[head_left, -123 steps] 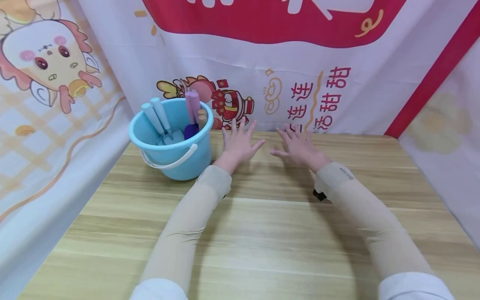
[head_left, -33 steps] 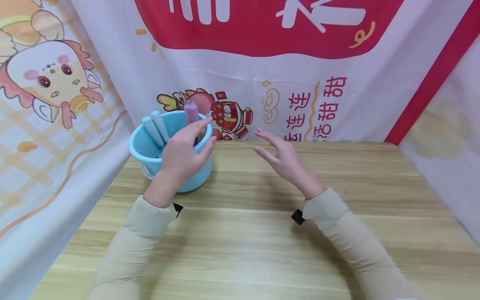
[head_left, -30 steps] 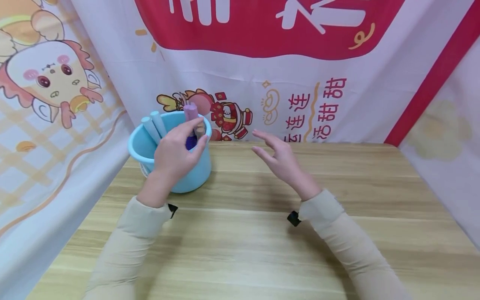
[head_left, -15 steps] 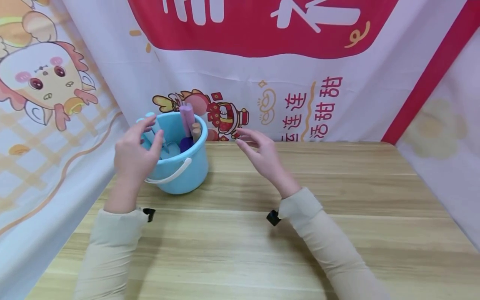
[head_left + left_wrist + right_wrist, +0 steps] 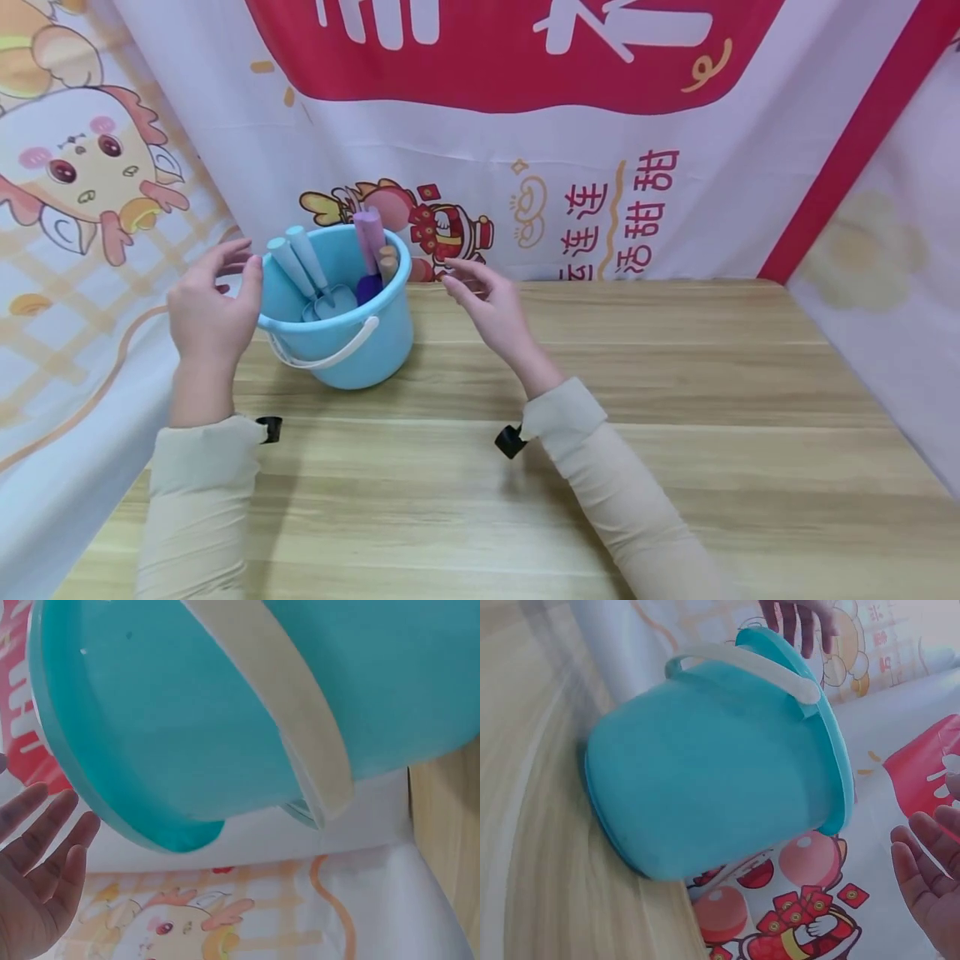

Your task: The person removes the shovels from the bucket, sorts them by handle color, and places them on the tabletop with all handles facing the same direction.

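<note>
Left hand and right hand have both swung toward nine o'clock since the earlier frames; the left no longer covers the contents of the blue bucket, and the right has come nearer to it. Seen from the head, the bucket stands upright toward ten o'clock on the wooden tabletop. Just beside its rim at nine o'clock, the left hand holds nothing, its fingers gently bent and thumb spread wide; whether it touches the rim, I cannot tell. At three o'clock, apart from the bucket, the right hand is empty too, fingers loosely curved, with a narrow gap to the thumb. Inside, two light blue handles lean toward eleven o'clock and lilac handles rise near one o'clock. A white carrying handle hangs across the bucket's six o'clock side.
</note>
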A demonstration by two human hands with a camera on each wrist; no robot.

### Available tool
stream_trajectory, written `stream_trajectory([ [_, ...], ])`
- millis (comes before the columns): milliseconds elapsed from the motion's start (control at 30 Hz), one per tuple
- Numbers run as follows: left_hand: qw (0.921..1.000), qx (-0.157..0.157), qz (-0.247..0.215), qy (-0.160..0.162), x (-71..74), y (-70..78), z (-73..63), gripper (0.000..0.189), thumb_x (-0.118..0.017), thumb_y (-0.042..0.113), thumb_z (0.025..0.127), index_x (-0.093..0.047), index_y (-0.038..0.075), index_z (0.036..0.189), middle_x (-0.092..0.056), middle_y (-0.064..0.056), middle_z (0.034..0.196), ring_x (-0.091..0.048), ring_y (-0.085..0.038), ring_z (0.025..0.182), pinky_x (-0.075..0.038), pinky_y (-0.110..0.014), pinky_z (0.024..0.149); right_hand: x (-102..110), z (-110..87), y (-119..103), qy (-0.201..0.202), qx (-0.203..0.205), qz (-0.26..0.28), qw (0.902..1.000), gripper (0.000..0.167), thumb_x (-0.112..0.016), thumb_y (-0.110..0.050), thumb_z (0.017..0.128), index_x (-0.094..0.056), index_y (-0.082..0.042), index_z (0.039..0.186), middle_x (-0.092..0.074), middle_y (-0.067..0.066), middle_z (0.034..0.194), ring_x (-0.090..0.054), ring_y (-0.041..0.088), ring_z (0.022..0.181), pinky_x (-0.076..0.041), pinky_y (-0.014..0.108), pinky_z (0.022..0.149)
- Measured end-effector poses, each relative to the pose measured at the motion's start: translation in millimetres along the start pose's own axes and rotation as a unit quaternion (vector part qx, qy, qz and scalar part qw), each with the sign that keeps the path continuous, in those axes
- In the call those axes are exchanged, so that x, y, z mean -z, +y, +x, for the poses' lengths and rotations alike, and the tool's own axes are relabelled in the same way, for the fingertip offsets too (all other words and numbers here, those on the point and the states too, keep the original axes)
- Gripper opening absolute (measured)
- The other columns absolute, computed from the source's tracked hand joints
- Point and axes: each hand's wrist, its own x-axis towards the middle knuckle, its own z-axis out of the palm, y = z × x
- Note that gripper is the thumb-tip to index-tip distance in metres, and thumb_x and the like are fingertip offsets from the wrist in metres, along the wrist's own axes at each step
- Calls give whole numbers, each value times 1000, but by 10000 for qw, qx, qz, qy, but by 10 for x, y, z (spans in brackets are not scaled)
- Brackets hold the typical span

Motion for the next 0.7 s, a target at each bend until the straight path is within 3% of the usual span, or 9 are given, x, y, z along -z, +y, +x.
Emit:
stream_trajectory([
  [133, 9998, 158, 76, 110, -2, -118, 25, 44, -56, 39, 104, -66, 14, 138, -70, -11, 129, -66, -31, 117, -52, -38, 101, -92, 32, 39, -126, -280, 475, 9984, 37, -62, -21, 105, -63, -3, 137, -69, 15, 117, -66, 23, 99, -57, 44, 92],
  [233, 9997, 161, 73, 177, -9, -198, 48, 42, -57, 37, 104, -68, 13, 136, -70, -12, 127, -67, -32, 113, -52, -30, 99, -153, 40, 80, -232, -558, 756, 9953, 38, -61, -21, 105, -61, -2, 138, -68, 19, 120, -67, 24, 100, -58, 39, 91],
  [367, 9996, 190, 92, 188, -24, -293, 59, 40, -58, 34, 103, -69, 11, 134, -71, -11, 127, -68, -32, 112, -50, -17, 92, -231, 18, 157, -361, -995, 881, 9905, 39, -61, -21, 105, -60, -3, 139, -67, 17, 119, -68, 24, 101, -58, 31, 90],
  [500, 9995, 251, 64, 166, -25, -375, 66, 40, -57, 35, 103, -70, 11, 134, -71, -10, 127, -68, -33, 111, -49, -11, 87, -334, -7, 227, -422, -1304, 1150, 9839, 41, -61, -18, 105, -58, -1, 142, -67, 16, 117, -66, 36, 108, -58, 32, 91],
  [567, 9994, 320, 70, 86, -27, -406, 85, 42, -56, 36, 104, -69, 11, 135, -70, -11, 128, -67, -33, 111, -51, -15, 88, -396, -6, 239, -373, -1417, 1452, 9785, 41, -61, -15, 104, -56, 1, 142, -66, 17, 116, -65, 41, 112, -58, 33, 92],
  [700, 9981, 582, 70, -203, -41, -457, 152, 45, -54, 37, 104, -65, 11, 139, -68, -14, 131, -66, -36, 115, -54, -35, 97, -492, 12, 210, -227, -1664, 2109, 9630, 43, -59, -11, 105, -52, 3, 145, -65, 23, 123, -61, 47, 118, -56, 35, 95],
])
